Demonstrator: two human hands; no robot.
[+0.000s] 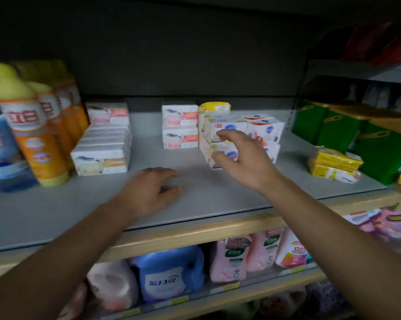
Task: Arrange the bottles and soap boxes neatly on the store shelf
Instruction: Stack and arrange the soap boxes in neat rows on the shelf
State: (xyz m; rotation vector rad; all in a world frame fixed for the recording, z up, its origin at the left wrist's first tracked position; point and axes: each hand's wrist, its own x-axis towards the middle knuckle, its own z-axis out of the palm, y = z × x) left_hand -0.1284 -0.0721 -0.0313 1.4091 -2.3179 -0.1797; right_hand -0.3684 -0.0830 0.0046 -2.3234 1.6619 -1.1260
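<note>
On the grey shelf (218, 195) stand orange bottles with yellow caps (33, 135) at the left, next to a blue bottle (3, 153). A row of white soap boxes (102, 148) lies beside them. Two more white boxes (180, 127) are stacked at the back centre. To their right sits a cluster of white and blue soap boxes (264, 130). My right hand (245, 158) hovers in front of that cluster, fingers spread, holding nothing. My left hand (151, 190) rests on the bare shelf with loosely curled fingers, holding nothing.
Yellow soap packs (333, 163) lie at the right, beside green boxes (356, 137). A yellow pack (214, 107) sits behind the cluster. Pink and blue detergent jugs (172, 271) fill the lower shelf. Pink packets (386, 222) stick out at the right edge.
</note>
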